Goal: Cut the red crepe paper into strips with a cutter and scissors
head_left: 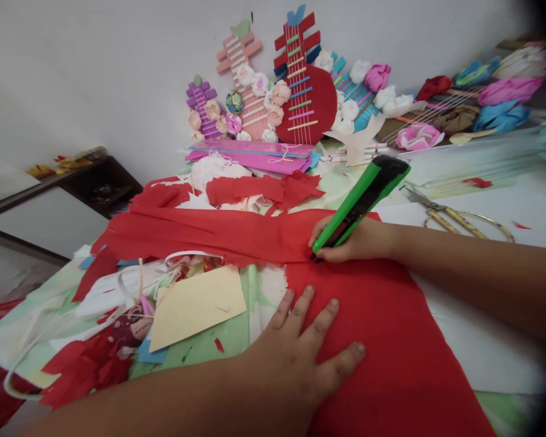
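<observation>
My right hand (357,240) grips a green and black utility knife (359,203), tilted with its lower end on the red crepe paper (382,340). Its blade is too small to make out. Flat on the same sheet, nearer to me, my left hand (304,346) lies with the fingers spread. A long red strip (200,233) stretches leftward from where the knife touches, with ragged edges. Whether strip and sheet are still joined there is hard to see.
Gold-handled scissors (459,218) lie right of my right forearm. Left of my hand are a cream card (198,306), white cords and red scraps (91,364). Along the wall stand decorated instrument-shaped crafts (307,103) with paper flowers.
</observation>
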{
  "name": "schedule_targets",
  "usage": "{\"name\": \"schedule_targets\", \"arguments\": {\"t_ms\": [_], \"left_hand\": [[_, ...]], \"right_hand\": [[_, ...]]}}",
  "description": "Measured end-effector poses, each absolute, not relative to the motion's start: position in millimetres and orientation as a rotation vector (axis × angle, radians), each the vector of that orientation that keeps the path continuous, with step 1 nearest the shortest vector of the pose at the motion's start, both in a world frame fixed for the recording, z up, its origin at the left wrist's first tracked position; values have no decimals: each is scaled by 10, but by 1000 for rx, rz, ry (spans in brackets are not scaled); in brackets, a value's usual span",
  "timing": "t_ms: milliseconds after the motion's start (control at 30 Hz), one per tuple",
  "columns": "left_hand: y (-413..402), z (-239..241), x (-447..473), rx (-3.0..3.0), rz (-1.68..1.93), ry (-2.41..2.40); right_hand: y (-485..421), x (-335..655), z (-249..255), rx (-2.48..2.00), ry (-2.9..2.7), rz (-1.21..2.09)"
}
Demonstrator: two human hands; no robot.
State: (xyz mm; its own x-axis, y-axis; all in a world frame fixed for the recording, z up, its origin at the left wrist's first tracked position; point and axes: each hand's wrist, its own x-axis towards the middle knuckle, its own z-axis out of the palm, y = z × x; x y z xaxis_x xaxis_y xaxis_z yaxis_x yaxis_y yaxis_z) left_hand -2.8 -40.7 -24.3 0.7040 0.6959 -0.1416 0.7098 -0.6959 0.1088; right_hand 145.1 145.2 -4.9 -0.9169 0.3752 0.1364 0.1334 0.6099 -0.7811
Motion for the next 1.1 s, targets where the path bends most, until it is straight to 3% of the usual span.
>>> {"name": "schedule_targets", "arguments": {"t_ms": [300, 667, 1100], "left_hand": [[-392, -229, -40, 2714, -145, 1114], [-441, -143, 34, 2701, -201, 1269], [-407, -92, 0, 2630, -201, 1140]], "right_hand": [[1474, 1489, 20, -629, -2506, 1317], [1495, 1453, -47, -350, -2646, 1144], [1482, 1500, -1, -624, -2465, 1401]]}}
